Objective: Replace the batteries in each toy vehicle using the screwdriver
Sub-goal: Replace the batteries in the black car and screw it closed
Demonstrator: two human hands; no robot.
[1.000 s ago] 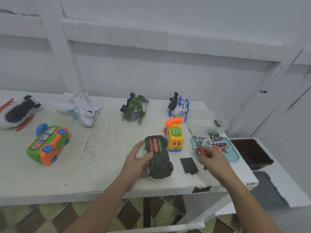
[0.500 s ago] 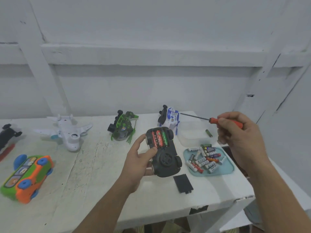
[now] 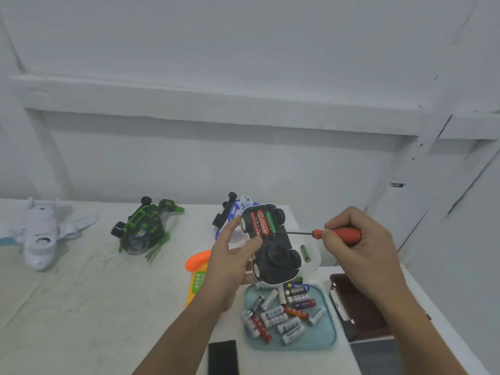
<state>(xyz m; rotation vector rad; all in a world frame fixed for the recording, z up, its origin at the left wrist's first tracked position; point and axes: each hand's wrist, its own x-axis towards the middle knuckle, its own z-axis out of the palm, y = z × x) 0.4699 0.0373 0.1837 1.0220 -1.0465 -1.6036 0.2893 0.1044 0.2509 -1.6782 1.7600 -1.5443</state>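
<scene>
**Item:** toy car (image 3: 278, 255), black, held belly-up above the right part of the table (image 3: 81, 293), clear of its surface. The battery bay is open. Three batteries (image 3: 261, 221) sit in it side by side, two red and one green.

**Holder:** left hand (image 3: 230, 263), fingers curled round the car's side, thumb pressed on the chassis just below the bay.

**Tool:** screwdriver (image 3: 319, 233), orange handle gripped in the closed right hand (image 3: 359, 253). The shaft is roughly level, with the tip at the bay's right edge beside the green cell (whether it touches cannot be told).

**Beneath:** teal tray (image 3: 331, 339) of loose batteries (image 3: 281, 315), directly under the car. The black cover (image 3: 223, 357) lies flat at the table's near edge.

**Further out:**
- clear tub (image 3: 315, 262) holding one green cell
- phone toy (image 3: 198, 269), partly behind the left wrist
- blue-and-white vehicle (image 3: 235, 209)
- green vehicle (image 3: 143, 228)
- white aeroplane (image 3: 43, 234)
- brown box (image 3: 362, 307)

**Hazards, as judged:**
- A prised cell could spring free and drop into the tray below, mixing with the loose stock.
- The tip could skid off a rounded cell and bend a contact or jab the thumb nearby.
- A hard lever stroke could twist the car out of its one-handed hold.
</scene>
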